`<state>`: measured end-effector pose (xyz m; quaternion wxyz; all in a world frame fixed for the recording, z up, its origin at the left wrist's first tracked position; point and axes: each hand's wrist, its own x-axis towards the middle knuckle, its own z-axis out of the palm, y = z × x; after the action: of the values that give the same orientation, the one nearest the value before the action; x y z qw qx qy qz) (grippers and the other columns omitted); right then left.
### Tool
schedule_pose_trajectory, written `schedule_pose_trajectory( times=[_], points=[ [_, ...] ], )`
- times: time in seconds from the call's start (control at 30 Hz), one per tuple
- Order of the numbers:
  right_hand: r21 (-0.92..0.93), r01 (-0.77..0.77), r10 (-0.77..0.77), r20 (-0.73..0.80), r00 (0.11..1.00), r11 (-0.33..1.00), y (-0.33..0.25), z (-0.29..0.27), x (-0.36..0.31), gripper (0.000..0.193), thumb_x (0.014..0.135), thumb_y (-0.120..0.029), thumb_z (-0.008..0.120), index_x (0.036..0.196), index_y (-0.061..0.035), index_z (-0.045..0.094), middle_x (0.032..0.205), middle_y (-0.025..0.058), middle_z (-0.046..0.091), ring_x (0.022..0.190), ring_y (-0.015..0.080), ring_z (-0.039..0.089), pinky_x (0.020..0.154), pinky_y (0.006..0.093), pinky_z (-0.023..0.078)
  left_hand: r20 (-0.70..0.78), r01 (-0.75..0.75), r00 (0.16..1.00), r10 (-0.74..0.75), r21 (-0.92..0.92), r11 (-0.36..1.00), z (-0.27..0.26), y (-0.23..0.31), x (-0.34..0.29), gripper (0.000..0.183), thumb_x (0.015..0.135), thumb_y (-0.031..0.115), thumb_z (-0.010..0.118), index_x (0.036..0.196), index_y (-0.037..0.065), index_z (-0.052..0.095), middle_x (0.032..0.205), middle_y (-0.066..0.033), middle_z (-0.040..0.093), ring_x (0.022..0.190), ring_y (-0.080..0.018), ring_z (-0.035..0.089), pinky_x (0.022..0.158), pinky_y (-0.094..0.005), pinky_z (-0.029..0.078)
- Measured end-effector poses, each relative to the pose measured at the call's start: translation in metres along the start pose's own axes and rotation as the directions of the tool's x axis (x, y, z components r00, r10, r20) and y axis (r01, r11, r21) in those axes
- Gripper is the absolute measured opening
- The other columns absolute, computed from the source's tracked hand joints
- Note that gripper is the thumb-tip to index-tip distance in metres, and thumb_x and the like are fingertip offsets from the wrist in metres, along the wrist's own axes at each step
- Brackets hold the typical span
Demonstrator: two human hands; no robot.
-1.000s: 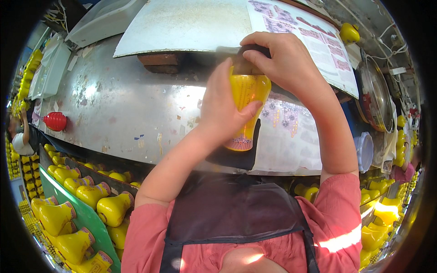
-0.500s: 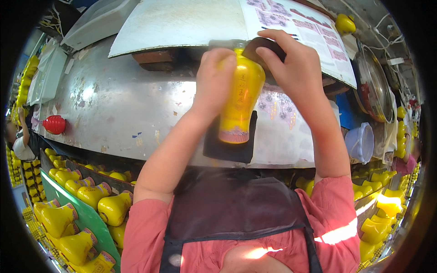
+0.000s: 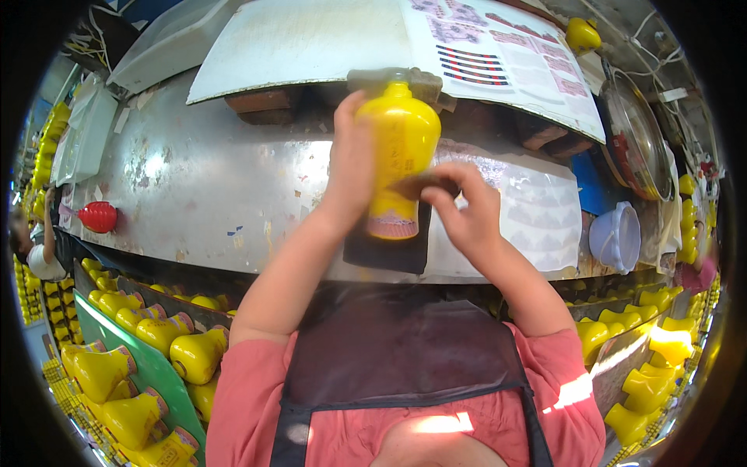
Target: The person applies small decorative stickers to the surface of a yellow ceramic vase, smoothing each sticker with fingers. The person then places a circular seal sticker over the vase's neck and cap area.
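A glossy yellow vase (image 3: pixel 405 136) with dark characters down its front and a purple patterned band at its foot lies in front of me, neck pointing away. Its neck end rests by a grey holder (image 3: pixel 426 80), and a black cloth pad (image 3: pixel 387 254) lies under the foot end. Along the vase's left side my left hand (image 3: pixel 350 159) is closed on it, fingers blurred. My right hand (image 3: pixel 467 206) pinches a dark, rounded flat scraper (image 3: pixel 436 185), which is against the lower right of the vase, near the foot band; motion smears it.
Printed decal sheets (image 3: pixel 475 66) lie on a raised white board (image 3: pixel 311 43). A wet decal sheet (image 3: pixel 529 218) covers the metal table (image 3: pixel 202 179) at right, beside a lavender bucket (image 3: pixel 615 237). A red bottle (image 3: pixel 98 217) stands left. Yellow vases (image 3: pixel 194 354) fill racks; another person (image 3: pixel 43 249) is far left.
My right hand has brought the scraper down from the vase's shoulder to near its foot. The vase has shifted slightly left, and striped strips on the board are now uncovered.
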<state>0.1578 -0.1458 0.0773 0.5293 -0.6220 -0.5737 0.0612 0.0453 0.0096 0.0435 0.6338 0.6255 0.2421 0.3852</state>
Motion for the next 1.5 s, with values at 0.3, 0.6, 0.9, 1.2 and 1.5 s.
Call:
schedule_pose_trajectory(
  times=[0.3,0.6,0.9,1.2,1.5],
  points=[
    [-0.101,-0.141,0.122,-0.179,0.976,0.985,0.000,-0.003,0.022,0.026,0.091,-0.006,0.077,0.114,-0.0010,0.068,0.099,0.0067,0.072,0.085,0.0108,0.067,0.076,0.0258,0.054,0.286,0.203,0.918,-0.274,0.252,0.946,-0.026,0.006,-0.049,0.102,0.092,0.042,0.072,0.164,0.002,0.011,0.159,-0.0180,0.035,0.148,-0.0291,0.035,0.122,-0.0402,0.028],
    [-0.310,0.350,-0.398,-0.105,0.912,0.884,-0.004,0.014,-0.021,0.032,0.070,0.011,0.080,0.094,-0.0086,0.071,0.093,0.0102,0.075,0.079,0.0230,0.072,0.073,0.0313,0.057,0.389,-0.069,0.917,-0.087,0.370,0.927,-0.027,0.014,-0.062,0.110,0.076,0.022,0.091,0.162,0.004,0.025,0.147,-0.0150,0.053,0.136,-0.0284,0.052,0.113,-0.0391,0.041],
    [-0.382,0.231,-0.292,-0.109,0.950,0.895,-0.012,0.005,-0.019,0.033,0.072,0.008,0.080,0.098,-0.0100,0.073,0.093,0.0101,0.075,0.078,0.0267,0.070,0.072,0.0338,0.056,0.210,-0.313,0.950,0.232,0.613,0.726,-0.031,0.014,-0.080,0.101,0.071,0.027,0.093,0.152,0.000,0.039,0.142,-0.0182,0.056,0.131,-0.0361,0.055,0.111,-0.0451,0.043],
    [-0.454,0.247,-0.292,-0.031,0.956,0.856,-0.015,0.004,-0.025,0.037,0.067,0.005,0.083,0.098,-0.0130,0.075,0.082,0.0061,0.070,0.068,0.0279,0.063,0.062,0.0371,0.050,0.276,-0.407,0.913,0.300,0.661,0.630,-0.035,0.003,-0.079,0.101,0.075,0.023,0.092,0.158,0.004,0.038,0.154,-0.0170,0.050,0.141,-0.0336,0.049,0.116,-0.0438,0.040],
    [0.319,-0.410,0.461,-0.100,0.882,0.854,0.006,-0.050,-0.010,0.028,0.098,-0.002,0.063,0.126,-0.0026,0.062,0.111,0.0033,0.067,0.096,0.0119,0.063,0.079,0.0267,0.053,0.220,-0.217,0.969,0.112,0.540,0.813,-0.027,-0.004,-0.075,0.107,0.073,0.026,0.093,0.157,-0.001,0.033,0.144,-0.0240,0.054,0.131,-0.0388,0.056,0.109,-0.0442,0.046]
  ],
)
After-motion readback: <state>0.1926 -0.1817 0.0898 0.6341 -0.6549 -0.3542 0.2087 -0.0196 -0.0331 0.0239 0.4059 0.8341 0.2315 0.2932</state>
